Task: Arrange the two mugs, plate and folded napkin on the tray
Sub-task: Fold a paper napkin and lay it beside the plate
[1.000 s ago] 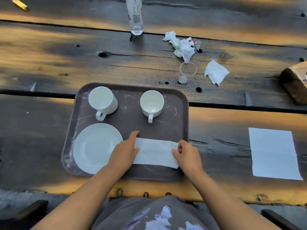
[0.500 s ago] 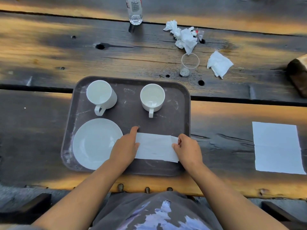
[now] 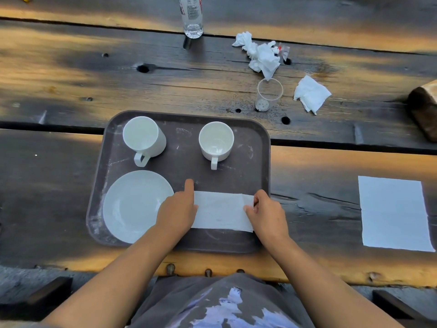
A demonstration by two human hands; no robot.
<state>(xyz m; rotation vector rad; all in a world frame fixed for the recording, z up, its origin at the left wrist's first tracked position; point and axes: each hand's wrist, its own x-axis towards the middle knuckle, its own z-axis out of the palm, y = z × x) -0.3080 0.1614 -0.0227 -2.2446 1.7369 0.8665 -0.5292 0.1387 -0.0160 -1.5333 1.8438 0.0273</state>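
A brown tray (image 3: 248, 241) lies on the wooden table in front of me. Two white mugs stand at its far side, one at the left (image 3: 143, 138) and one at the right (image 3: 216, 141), both handles toward me. A white plate (image 3: 132, 204) fills the near left corner. A folded white napkin (image 3: 221, 210) lies flat at the near right of the tray. My left hand (image 3: 177, 209) presses on the napkin's left end, index finger stretched forward. My right hand (image 3: 266, 215) pinches its right end at the tray's edge.
A second flat white napkin (image 3: 393, 214) lies on the table at the right. Beyond the tray are a clear plastic cup (image 3: 268, 94), crumpled tissues (image 3: 261, 55), a smaller tissue (image 3: 311, 93), a clear bottle (image 3: 192, 17) and a wood block (image 3: 425, 107) at the right edge.
Both hands stay on the napkin's ends. My left index finger has stretched further forward; the napkin and the dishes keep their places while the view shifts slightly.
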